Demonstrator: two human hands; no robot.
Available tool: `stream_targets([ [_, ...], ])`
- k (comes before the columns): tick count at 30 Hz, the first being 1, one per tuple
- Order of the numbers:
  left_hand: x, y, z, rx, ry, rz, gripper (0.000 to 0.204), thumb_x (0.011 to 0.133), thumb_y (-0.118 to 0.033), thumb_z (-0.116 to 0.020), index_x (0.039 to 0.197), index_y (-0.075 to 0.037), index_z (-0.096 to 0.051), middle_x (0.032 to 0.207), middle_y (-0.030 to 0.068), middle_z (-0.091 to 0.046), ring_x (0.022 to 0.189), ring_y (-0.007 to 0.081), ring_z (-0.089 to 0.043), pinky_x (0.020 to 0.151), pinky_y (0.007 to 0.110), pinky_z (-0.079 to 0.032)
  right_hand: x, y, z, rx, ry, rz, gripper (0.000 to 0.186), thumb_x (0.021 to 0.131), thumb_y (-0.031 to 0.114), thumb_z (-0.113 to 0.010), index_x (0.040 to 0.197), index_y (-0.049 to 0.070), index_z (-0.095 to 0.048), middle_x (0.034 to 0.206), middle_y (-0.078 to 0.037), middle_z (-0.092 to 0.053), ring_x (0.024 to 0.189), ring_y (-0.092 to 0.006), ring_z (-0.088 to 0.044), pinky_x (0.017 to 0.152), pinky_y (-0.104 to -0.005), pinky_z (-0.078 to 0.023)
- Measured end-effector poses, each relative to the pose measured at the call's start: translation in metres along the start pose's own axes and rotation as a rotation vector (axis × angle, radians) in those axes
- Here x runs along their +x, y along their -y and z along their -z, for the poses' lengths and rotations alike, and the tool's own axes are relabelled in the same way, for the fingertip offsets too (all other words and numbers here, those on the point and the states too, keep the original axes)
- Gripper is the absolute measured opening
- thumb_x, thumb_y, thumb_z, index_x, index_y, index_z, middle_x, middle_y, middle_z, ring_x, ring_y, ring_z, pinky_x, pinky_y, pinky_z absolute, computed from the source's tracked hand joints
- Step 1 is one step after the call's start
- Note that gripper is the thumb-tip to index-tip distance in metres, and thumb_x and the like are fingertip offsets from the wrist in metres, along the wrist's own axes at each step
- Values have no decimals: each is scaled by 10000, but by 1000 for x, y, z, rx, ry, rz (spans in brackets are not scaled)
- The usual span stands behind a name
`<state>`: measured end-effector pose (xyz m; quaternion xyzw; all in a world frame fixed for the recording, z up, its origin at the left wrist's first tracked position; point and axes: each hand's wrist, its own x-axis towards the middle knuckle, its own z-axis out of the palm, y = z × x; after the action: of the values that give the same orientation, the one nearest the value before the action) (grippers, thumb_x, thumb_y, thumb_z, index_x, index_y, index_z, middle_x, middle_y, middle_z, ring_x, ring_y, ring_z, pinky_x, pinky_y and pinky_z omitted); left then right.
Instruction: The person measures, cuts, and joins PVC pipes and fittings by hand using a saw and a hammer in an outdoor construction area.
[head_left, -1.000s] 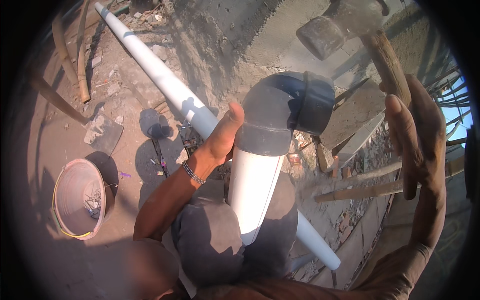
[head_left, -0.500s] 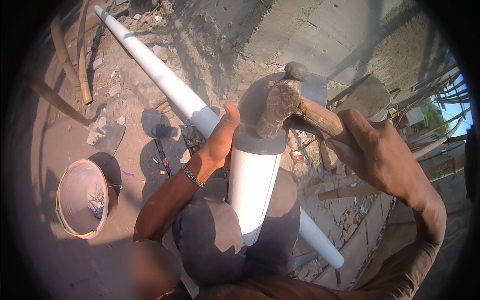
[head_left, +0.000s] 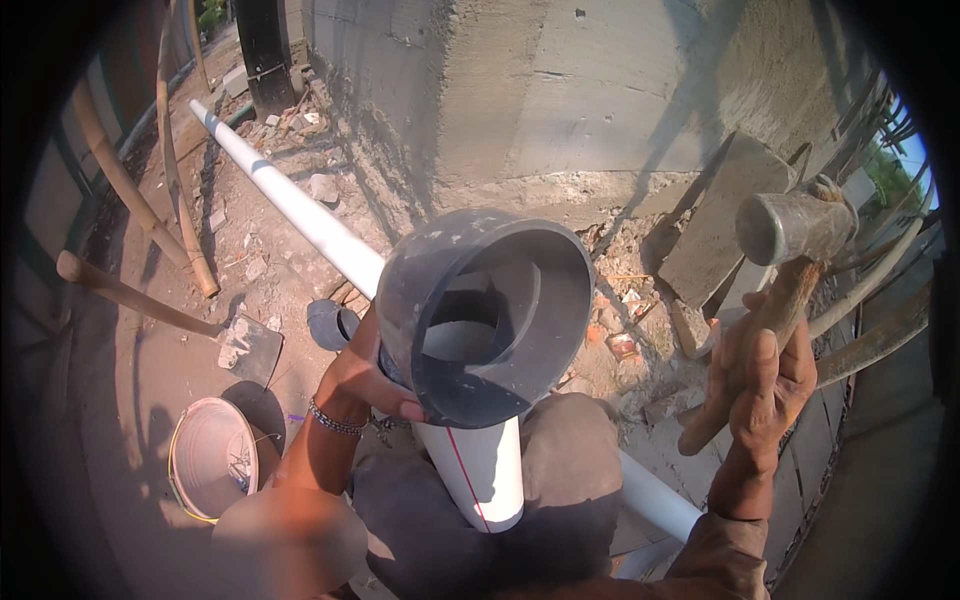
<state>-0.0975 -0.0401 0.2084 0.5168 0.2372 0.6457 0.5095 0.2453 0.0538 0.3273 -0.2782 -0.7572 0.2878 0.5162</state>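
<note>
A short white plastic pipe (head_left: 475,475) with a red line stands tilted between my knees. A wide dark grey pipe elbow (head_left: 415,300) sits on its upper end, mouth turned up and to the right, and the white pipe's rim shows inside. My left hand (head_left: 375,378) grips the elbow from its left side, thumb along the lower edge and the other fingers mostly hidden. Off to the right, my right hand (head_left: 765,385) is wrapped round the wooden handle of a hammer (head_left: 795,228). The hammer's metal head is raised, apart from the elbow.
A long white pipe (head_left: 300,205) runs behind my legs from far left to lower right. On the left are a pinkish bucket (head_left: 205,440), a flat-bladed tool (head_left: 250,345) and a small grey fitting (head_left: 325,325). A concrete wall (head_left: 600,100) and leaning slab (head_left: 720,220) stand ahead.
The hammer has left the elbow and swung right, its head up. The elbow and short pipe have tilted so the mouth faces me. My left hand has moved from beside the elbow to gripping it.
</note>
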Motion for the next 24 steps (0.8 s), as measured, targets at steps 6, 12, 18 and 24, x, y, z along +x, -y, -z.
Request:
stream_targets([
  [6,1,2,-20,-131,15,81,981,713,-246,-916,1515,31,-423,1374,168,-623,1221,228,-643,1045,349,-526,-9,-50,22,16,120,-217,401,1008,231,-703,1248,-77,-612,779,-23,-615,584,-71,-540,542,-230,-420],
  [12,-4,10,-41,-117,-92,181,886,785,-206,-868,1519,24,-428,1383,179,-624,1213,229,-658,1039,349,-544,1,-49,38,-146,298,-4,399,934,175,-776,1216,-77,-651,944,-94,-728,817,-145,-672,719,-286,-509],
  [18,-11,1,-75,-159,-309,249,800,852,-171,-825,1523,14,-432,1396,193,-622,1212,235,-672,1038,357,-562,32,-24,20,-152,444,-24,398,919,162,-777,1226,-64,-664,880,-131,-734,742,-152,-688,670,-293,-517],
  [24,4,-16,-113,53,-157,204,914,795,-264,-882,1534,2,-416,1414,207,-608,1247,263,-658,1078,405,-546,80,-13,-3,-168,622,140,399,958,249,-763,1206,-55,-689,731,-101,-684,630,-131,-634,572,-318,-473],
])
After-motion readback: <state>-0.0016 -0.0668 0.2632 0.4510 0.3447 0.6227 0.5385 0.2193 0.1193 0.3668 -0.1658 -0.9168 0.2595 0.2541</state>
